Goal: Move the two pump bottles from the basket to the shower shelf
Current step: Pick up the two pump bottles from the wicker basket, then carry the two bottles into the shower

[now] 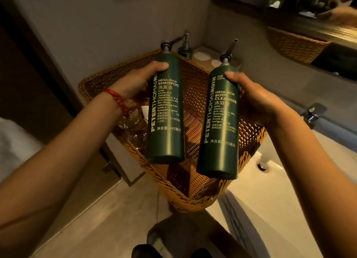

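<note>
Left hand [135, 81] gripping shampoo bottle [166, 110], right hand [257, 101] gripping body cleanser bottle [220, 122], above wicker basket [193, 195], possibly glasses [133, 126] inside

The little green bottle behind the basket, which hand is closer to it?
Left. The left hand is just below-left of the small bottle; the right hand is farther off, lower right.

Wicker basket [193, 195] on counter [270, 209] by sink; third pump bottle [185, 51] behind (partly hidden).

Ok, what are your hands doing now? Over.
Left hand grips shampoo. Right hand grips cleanser. Both lifted above basket. Shelf not in sight.
</note>
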